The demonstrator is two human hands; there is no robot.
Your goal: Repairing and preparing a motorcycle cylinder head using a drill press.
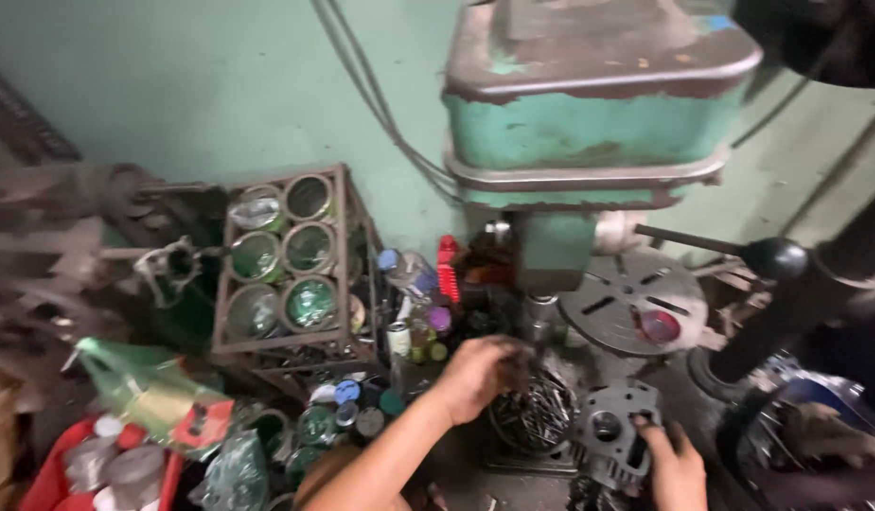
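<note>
My left hand (480,374) reaches forward over a round tin full of dark drill bits (535,414), its fingers curled down into the bits; what it grips is hidden. My right hand (676,464) holds a grey cast metal engine part with round holes (612,431) by its lower right edge, just right of the tin. Both sit below the spindle of a worn green drill press (589,123). The press's round slotted table (631,298) lies behind the part.
A metal rack of green-tinted jars (286,265) stands at the left. Small bottles and cans (414,303) crowd beside it. A red tray with plastic bags (125,445) is at lower left. The black-knobbed feed lever (773,255) juts out at right.
</note>
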